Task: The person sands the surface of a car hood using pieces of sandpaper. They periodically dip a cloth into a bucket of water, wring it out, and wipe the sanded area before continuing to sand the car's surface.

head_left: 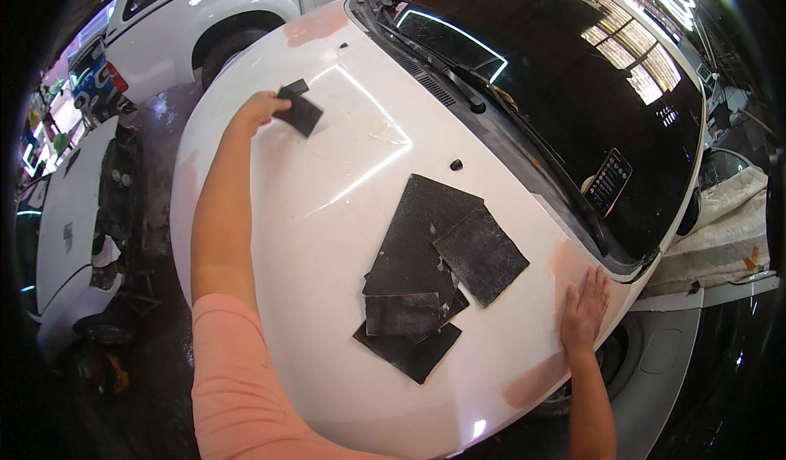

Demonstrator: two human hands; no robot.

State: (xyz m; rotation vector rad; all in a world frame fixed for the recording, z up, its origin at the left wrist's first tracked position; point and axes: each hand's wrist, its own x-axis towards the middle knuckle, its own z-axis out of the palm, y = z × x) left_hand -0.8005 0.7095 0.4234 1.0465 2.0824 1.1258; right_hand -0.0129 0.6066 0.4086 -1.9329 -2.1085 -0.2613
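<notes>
My left hand [260, 110] is stretched out over the far left of a white car hood [327, 231]. Its fingers are closed on a small black piece of sandpaper [301, 116], and a second dark flap [293, 87] shows just beyond it. Whether the two are joined, I cannot tell. Palm down, my right hand [584, 308] rests on the pinkish-patched edge of the car near the windshield corner, with the fingers stretched out. Between my hands, several black sandpaper sheets [422, 231] lie overlapping on the hood, some cut smaller.
A phone [609, 182] with a lit screen leans at the windshield [524, 51]. Wiper arms [471, 100] run along the glass base. Small black nozzles [456, 164] stick up from the hood. Another white vehicle [213, 10] stands beyond, and a detached white car part [78, 214] is at left.
</notes>
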